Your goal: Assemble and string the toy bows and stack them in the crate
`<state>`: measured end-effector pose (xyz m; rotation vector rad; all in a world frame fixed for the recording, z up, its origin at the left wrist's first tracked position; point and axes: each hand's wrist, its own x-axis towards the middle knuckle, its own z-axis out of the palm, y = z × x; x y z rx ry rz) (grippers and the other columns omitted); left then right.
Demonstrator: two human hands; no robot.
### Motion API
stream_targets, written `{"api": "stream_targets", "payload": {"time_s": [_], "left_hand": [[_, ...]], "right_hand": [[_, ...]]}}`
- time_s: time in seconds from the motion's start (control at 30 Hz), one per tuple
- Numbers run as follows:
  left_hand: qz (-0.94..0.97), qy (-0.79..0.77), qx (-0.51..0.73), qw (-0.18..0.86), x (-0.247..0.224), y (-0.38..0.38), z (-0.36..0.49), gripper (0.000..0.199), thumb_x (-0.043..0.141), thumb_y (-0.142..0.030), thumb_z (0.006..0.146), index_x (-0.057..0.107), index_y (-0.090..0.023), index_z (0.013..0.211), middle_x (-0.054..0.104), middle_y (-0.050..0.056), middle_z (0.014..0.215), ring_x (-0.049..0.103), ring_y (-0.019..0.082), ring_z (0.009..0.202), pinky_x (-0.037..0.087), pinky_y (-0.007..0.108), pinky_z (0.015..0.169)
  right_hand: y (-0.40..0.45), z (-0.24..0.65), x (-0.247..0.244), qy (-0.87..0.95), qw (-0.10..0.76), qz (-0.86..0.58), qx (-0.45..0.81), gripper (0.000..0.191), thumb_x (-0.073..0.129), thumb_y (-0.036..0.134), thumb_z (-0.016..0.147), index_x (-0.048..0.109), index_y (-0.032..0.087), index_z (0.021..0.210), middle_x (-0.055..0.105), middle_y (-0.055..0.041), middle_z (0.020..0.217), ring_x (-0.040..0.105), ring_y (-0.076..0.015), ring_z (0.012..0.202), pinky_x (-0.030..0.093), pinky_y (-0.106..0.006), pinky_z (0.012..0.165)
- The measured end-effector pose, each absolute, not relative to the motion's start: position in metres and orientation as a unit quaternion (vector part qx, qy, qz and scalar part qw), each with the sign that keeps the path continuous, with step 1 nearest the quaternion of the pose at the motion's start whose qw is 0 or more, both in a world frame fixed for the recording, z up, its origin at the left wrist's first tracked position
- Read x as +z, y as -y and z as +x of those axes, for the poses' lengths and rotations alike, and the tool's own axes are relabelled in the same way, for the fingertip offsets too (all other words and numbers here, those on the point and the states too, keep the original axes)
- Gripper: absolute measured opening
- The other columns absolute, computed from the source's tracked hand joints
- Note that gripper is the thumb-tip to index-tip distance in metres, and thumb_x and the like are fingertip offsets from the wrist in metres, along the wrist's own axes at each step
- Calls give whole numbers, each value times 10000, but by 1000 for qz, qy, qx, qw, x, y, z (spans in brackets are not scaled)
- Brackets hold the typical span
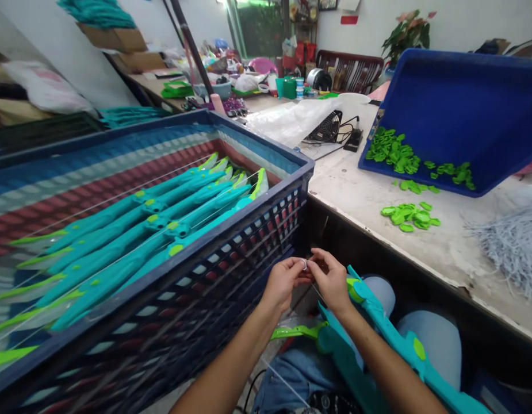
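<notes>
My left hand [282,282] and my right hand [333,280] meet over my lap, thumbs and fingertips pinched together. Between them is the looped end of a thin white string [304,264]. A stretch of string runs down below the hands. Across my legs, under my right forearm, lies a teal toy bow [404,339] with lime-green round pieces and a green limb tip. Part of the bow is hidden by my arm. To the left, several similar teal bows [131,224], strung with white string, lie side by side in a dark blue plastic crate [231,270].
On the worktable [347,190] to the right are loose green plastic pieces [410,215], a tilted blue bin [455,115] holding more, and a bundle of pale strings [513,241]. A black fan [328,127] stands behind. The crate's rim [306,167] rises close to my left hand.
</notes>
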<state>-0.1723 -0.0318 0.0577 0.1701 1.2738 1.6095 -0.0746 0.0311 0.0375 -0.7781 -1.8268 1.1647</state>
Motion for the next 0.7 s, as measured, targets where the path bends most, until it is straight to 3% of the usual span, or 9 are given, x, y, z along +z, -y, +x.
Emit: {"api": "stream_targets", "payload": {"time_s": [0.1, 0.23, 0.43, 0.57, 0.7], "left_hand": [[39, -524, 695, 491, 59, 27, -168, 334, 838, -335, 455, 627, -122, 600, 654, 11, 591, 610, 117, 560, 516, 236, 577], [12, -513, 715, 474, 60, 23, -165, 270, 807, -268, 437, 601, -126, 536, 634, 4, 559, 599, 115, 580, 510, 249, 633], [94, -557, 700, 437, 51, 22, -160, 178, 740, -273, 532, 694, -128, 625, 695, 46, 664, 638, 172, 709, 502, 315, 758], [209, -602, 650, 414, 45, 27, -163, 164, 707, -247, 590, 730, -137, 709, 725, 55, 730, 641, 181, 736, 488, 300, 765], [261, -584, 615, 461, 47, 31, -171, 176, 711, -238, 599, 724, -142, 746, 724, 50, 751, 640, 173, 744, 485, 285, 765]], "right_hand": [[-32, -71, 39, 770, 415, -267, 404, 129, 562, 222, 868, 688, 202, 888, 639, -45, 863, 621, -165, 789, 524, -286, 706], [-37, -66, 39, 827, 420, -219, 304, 191, 498, 194, 915, 688, 185, 902, 649, -77, 896, 623, -174, 821, 533, -295, 737], [-47, -64, 39, 901, 332, -230, 154, 200, 478, 151, 896, 673, 159, 853, 693, -99, 887, 638, -213, 813, 526, -328, 742], [-55, -59, 39, 912, 283, -234, 180, 174, 506, 152, 877, 652, 174, 784, 690, -68, 828, 641, -175, 742, 508, -271, 687], [-57, -56, 36, 893, 324, -202, 238, 164, 503, 151, 874, 627, 176, 770, 670, -60, 801, 631, -159, 726, 500, -257, 680]]}}
